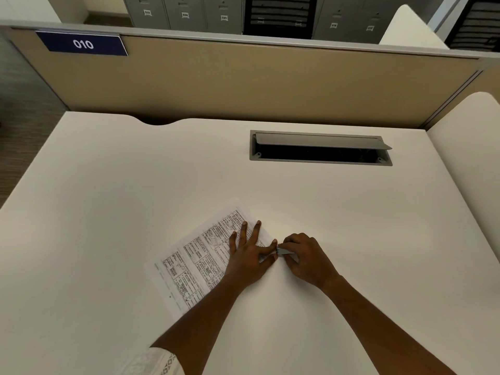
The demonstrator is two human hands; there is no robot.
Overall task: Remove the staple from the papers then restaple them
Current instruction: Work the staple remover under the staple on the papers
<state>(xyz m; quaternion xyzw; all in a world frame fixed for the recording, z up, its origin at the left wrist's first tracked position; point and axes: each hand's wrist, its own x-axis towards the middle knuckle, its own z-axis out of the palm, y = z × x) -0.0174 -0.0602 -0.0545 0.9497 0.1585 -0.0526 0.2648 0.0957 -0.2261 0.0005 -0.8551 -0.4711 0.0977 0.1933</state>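
The printed papers [200, 255] lie at an angle on the white desk [135, 185], near its front. My left hand [250, 255] presses flat on them with fingers spread, index finger and thumb framing the papers' right corner. My right hand [305, 259] grips a small grey metal tool [285, 251], probably a staple remover or small stapler, with its tip at that corner between my left thumb and index finger. The staple itself is too small to make out.
A grey cable hatch [320, 148] with its lid lifted is set into the desk at the back right. A tan partition [243, 82] with a blue "010" sign [82, 44] closes the far edge. A white side panel [470, 158] stands on the right.
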